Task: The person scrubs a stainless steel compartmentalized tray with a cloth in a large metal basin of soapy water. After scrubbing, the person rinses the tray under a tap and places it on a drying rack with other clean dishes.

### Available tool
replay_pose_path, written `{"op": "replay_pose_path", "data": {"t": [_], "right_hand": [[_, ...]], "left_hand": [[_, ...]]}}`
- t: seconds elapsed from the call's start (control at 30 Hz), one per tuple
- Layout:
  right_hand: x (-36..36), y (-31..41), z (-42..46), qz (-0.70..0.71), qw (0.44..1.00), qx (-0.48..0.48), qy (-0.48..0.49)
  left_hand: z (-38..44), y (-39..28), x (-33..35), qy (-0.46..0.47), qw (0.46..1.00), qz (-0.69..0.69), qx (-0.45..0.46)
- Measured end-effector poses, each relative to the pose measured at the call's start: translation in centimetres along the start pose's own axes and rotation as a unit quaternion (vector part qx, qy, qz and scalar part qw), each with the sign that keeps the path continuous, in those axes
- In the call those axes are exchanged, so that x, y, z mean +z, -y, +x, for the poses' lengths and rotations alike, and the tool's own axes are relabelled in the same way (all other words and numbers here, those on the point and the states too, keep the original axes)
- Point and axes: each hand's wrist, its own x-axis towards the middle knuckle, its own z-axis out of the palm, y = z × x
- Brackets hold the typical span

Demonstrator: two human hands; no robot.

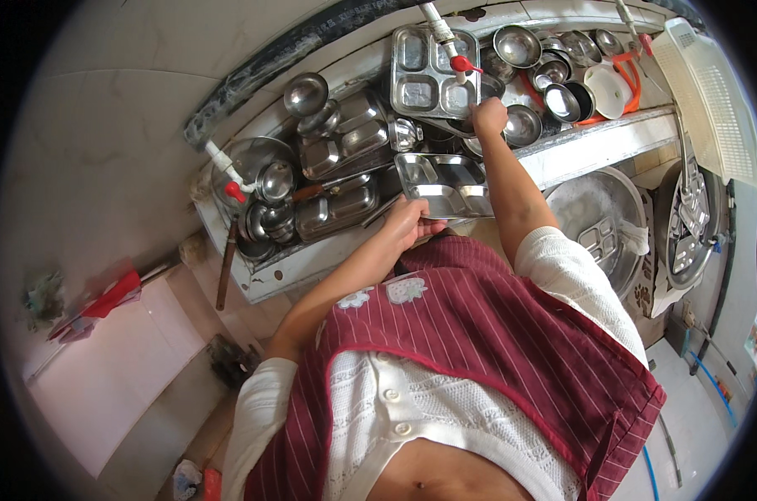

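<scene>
My left hand [411,223] grips the near edge of a stainless steel compartment tray [439,192], which is tilted over the front of the sink trough. Farther back, my right hand [490,117] holds the lower right corner of another steel compartment tray [417,92]. That tray lies under a white tap with a red handle [463,64], which covers part of it. Beneath its near edge another tray edge shows, mostly hidden. Close to my left hand, more compartment trays [337,206] are stacked in the trough, with a wooden-handled utensil [309,191] across them.
Steel bowls crowd both trough ends, including a large bowl [253,153] at left. An orange hose [634,84] lies near a white bowl [605,94]. At right stand a basin of cloudy water [563,200], another basin [669,250] holding trays, and a plastic basket [707,106]. A wooden handle [226,269] juts out left.
</scene>
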Motion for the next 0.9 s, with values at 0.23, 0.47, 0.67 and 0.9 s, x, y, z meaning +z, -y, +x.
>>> {"op": "replay_pose_path", "data": {"t": [0.23, 0.47, 0.67, 0.9], "right_hand": [[-0.1, -0.3, 1.8, 0.013, 0.993, 0.075, 0.094], [-1.7, -0.3, -3.0, 0.399, 0.856, 0.004, 0.33], [-4.6, -0.2, -5.6, 0.566, 0.736, 0.098, 0.359], [-13.9, -5.8, -9.4, 0.548, 0.788, 0.185, 0.213]], "left_hand": [[-0.2, 0.3, 0.2, -0.024, 0.999, 0.026, -0.004], [0.0, -0.3, -0.8, 0.017, 0.999, 0.032, -0.037], [-0.3, -0.5, -0.5, 0.032, 0.998, 0.045, -0.032], [1.7, 0.2, -0.9, 0.023, 0.997, 0.024, -0.074]]}}
